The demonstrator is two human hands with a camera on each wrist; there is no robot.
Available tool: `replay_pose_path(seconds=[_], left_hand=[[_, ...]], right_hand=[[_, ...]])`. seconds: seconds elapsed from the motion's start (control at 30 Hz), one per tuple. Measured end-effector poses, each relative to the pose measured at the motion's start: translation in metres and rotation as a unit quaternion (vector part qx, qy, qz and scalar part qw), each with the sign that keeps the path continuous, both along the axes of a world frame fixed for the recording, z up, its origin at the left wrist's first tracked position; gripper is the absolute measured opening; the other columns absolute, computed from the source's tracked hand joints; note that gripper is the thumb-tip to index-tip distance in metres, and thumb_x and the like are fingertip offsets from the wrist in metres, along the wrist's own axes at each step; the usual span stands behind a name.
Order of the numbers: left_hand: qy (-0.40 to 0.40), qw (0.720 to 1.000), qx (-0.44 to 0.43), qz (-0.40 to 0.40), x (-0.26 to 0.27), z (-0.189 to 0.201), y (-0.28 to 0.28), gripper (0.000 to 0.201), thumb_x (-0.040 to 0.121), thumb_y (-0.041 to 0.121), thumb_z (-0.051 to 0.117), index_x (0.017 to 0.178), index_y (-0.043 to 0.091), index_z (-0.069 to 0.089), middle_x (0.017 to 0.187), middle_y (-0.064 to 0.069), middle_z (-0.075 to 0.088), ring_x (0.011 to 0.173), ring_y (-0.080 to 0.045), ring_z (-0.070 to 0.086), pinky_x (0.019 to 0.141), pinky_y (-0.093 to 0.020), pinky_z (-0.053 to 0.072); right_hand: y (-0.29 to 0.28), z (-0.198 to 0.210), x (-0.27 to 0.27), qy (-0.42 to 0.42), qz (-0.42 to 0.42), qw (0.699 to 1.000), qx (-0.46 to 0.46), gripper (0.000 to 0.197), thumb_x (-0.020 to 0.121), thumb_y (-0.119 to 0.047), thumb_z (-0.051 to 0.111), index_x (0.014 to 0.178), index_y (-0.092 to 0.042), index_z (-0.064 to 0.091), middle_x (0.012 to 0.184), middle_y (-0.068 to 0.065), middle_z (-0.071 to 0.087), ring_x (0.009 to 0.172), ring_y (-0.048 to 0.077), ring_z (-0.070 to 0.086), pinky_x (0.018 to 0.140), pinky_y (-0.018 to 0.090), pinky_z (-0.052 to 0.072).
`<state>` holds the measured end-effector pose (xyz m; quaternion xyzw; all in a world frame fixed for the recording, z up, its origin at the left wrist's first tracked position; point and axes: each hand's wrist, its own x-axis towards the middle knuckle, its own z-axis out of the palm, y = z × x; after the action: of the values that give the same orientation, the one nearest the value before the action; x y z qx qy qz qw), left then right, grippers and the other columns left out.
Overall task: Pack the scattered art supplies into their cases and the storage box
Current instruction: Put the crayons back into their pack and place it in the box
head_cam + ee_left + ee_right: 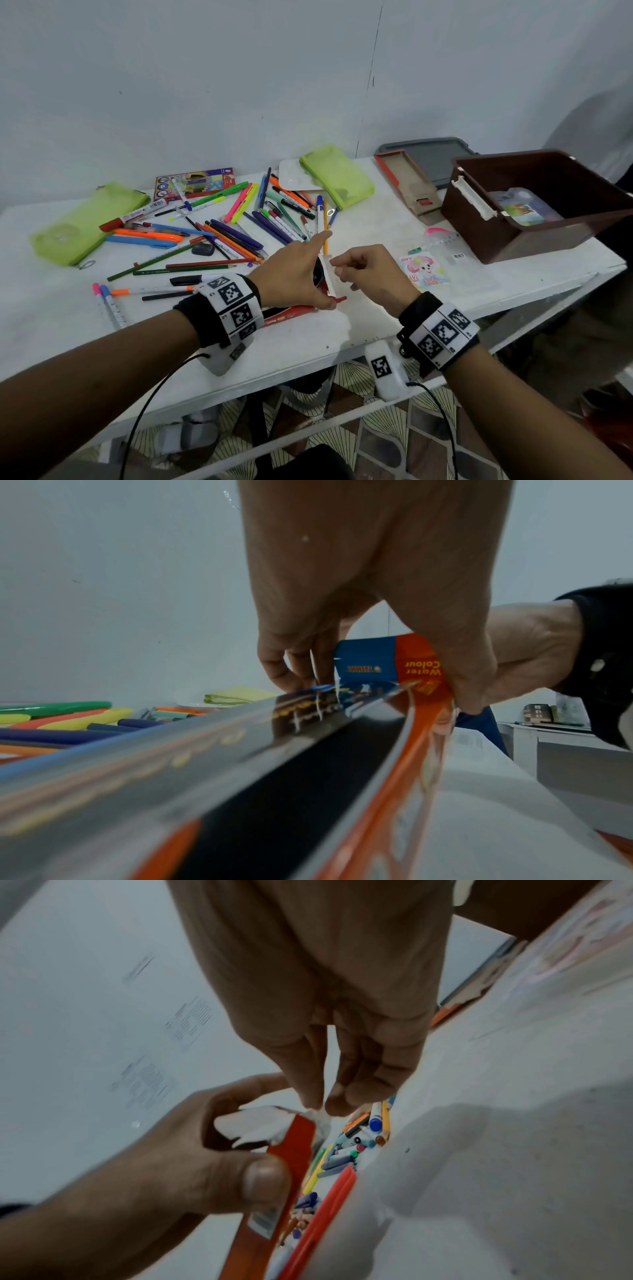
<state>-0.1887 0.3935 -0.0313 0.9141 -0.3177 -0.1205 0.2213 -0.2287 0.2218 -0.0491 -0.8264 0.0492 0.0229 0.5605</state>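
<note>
My left hand (323, 270) grips a red and orange water colour box (291, 313) near the table's front edge, thumb on one side and fingers on the other. The left wrist view shows this box (308, 764) up close, its end flap raised between the fingers of my left hand (377, 685). My right hand (337, 269) pinches the white inner flap (318, 1119) at the box's open end (294, 1150), with its fingertips (313, 1100) together. Several loose pens, markers and pencils (239, 226) lie scattered beyond the hands.
A brown storage box (496, 222) stands open at the right with a clear case (524, 209) inside. Behind it lie a grey lid (431, 161) and a red cardboard tray (407, 185). Two green pouches (339, 178) (82, 222), a pencil box (195, 183) and a sticker pack (424, 270) rest on the white table (342, 332).
</note>
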Motion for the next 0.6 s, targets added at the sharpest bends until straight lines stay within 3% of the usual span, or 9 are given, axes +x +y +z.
replay_pose_path(seconds=[0.13,0.27,0.33,0.43,0.53,0.6], left_hand=[[-0.003,0.999,-0.034,0.0,0.001,0.005,-0.002,0.116,0.061,0.05,0.084,0.152,0.024,0.016,0.131,-0.005,0.057,0.115,-0.021,0.053,0.089,-0.03,0.045],[0.02,0.998,-0.06,0.009,0.008,0.012,-0.003,0.114,0.059,0.054,0.083,0.15,0.03,0.018,0.143,-0.003,0.049,0.123,-0.02,0.05,0.1,-0.036,0.045],[0.017,0.997,-0.078,0.014,0.012,0.019,-0.002,0.112,0.062,0.052,0.083,0.15,0.03,0.019,0.144,-0.001,0.047,0.121,-0.017,0.05,0.098,-0.032,0.044],[-0.001,0.993,-0.115,0.029,0.016,0.031,0.001,0.105,0.064,0.048,0.084,0.148,0.028,0.026,0.14,0.005,0.05,0.107,-0.007,0.047,0.086,-0.023,0.039],[-0.022,0.987,-0.156,0.036,0.02,0.038,0.0,0.098,0.064,0.05,0.084,0.145,0.028,0.034,0.138,0.006,0.052,0.11,-0.009,0.049,0.085,-0.024,0.039],[-0.023,0.983,-0.18,0.037,0.021,0.041,-0.001,0.094,0.063,0.05,0.085,0.142,0.031,0.038,0.134,0.008,0.055,0.11,-0.011,0.054,0.085,-0.025,0.044]], right_hand=[[-0.006,0.005,-0.004,0.021,0.049,0.997,0.055,0.026,0.087,0.009,0.059,0.108,-0.002,0.07,0.078,0.003,0.067,0.07,0.013,0.061,0.062,0.024,0.05],[-0.011,0.012,-0.007,0.002,0.047,0.995,0.089,0.025,0.093,0.003,0.057,0.111,-0.008,0.069,0.092,0.007,0.067,0.076,0.014,0.063,0.066,0.028,0.051],[-0.021,0.015,-0.011,-0.004,0.048,0.991,0.124,0.027,0.092,0.007,0.055,0.109,-0.007,0.069,0.103,0.013,0.067,0.082,0.021,0.065,0.07,0.031,0.052],[-0.031,0.019,-0.019,-0.02,0.093,0.987,0.131,0.031,0.091,0.007,0.056,0.117,-0.006,0.068,0.103,0.014,0.07,0.091,0.027,0.067,0.074,0.031,0.053],[-0.03,0.026,-0.022,-0.056,0.124,0.985,0.109,0.033,0.094,0.0,0.058,0.124,-0.014,0.065,0.106,0.006,0.07,0.092,0.03,0.067,0.073,0.032,0.054],[-0.026,0.031,-0.018,-0.087,0.104,0.984,0.113,0.024,0.096,-0.008,0.058,0.118,-0.013,0.067,0.098,0.005,0.071,0.087,0.029,0.068,0.072,0.036,0.054]])
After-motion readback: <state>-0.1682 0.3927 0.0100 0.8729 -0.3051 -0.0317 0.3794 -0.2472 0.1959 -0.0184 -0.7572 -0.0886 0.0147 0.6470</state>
